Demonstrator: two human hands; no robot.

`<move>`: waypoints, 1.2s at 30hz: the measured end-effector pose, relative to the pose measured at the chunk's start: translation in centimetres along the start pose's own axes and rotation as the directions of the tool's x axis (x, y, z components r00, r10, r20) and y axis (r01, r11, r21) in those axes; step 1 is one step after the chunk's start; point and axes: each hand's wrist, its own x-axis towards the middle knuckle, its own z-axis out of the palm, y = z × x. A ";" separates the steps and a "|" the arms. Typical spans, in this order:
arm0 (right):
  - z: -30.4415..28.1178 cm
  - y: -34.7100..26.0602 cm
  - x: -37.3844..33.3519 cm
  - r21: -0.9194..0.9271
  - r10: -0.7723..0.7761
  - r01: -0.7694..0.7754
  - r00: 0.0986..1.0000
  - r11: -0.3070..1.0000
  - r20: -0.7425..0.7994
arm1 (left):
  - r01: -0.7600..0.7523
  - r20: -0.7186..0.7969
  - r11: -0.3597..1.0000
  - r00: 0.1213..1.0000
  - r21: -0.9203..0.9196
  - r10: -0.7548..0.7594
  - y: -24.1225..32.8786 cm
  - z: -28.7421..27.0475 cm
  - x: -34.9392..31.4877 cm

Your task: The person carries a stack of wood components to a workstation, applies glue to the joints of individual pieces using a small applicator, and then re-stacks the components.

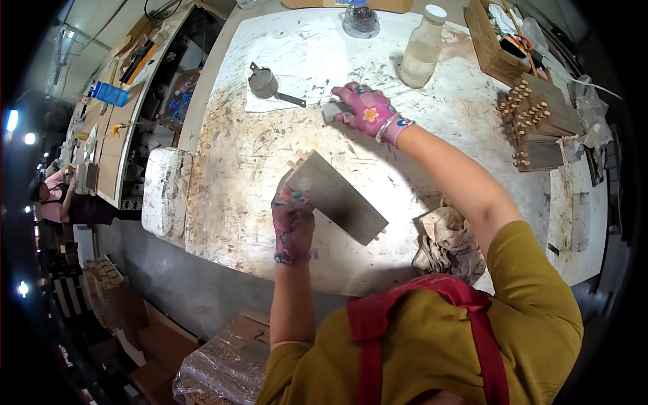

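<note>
My left hand [293, 223], in a pink flowered glove, is closed on the lower left end of a grey-brown wooden board [341, 199]. The board is tilted above the table, and light wooden dowels stick out of both its ends. Farther off, my right hand [370, 113], gloved alike, has its fingers around a small grey block [332, 112] low over the white tabletop. Left of that hand stands a small round metal cup [263, 84] with a flat dark strip [290, 100] beside it, on a white sheet.
A capped glass bottle [422, 54] and a clear container with dark contents [361, 22] stand at the back. Boards with dowels [547, 115] are stacked right, near a wooden box [496, 47]. A crumpled cloth [449, 239] lies close to me. Another person [57, 196] works far left.
</note>
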 end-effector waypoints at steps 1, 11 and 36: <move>-0.8 -0.6 -0.5 0.028 0.003 -0.003 1.000 1.000 0.005 | 0.002 -0.005 1.000 1.000 0.000 -0.002 0.2 0.1 -0.3; -14.4 0.3 -26.0 0.170 0.312 -0.405 0.861 0.898 0.403 | -0.271 0.120 0.962 0.957 0.041 0.265 1.0 -4.0 1.1; -17.3 11.6 -48.4 0.856 0.436 -0.508 0.794 0.095 0.423 | 0.440 0.255 0.861 0.829 0.255 -0.498 -24.4 28.6 -8.5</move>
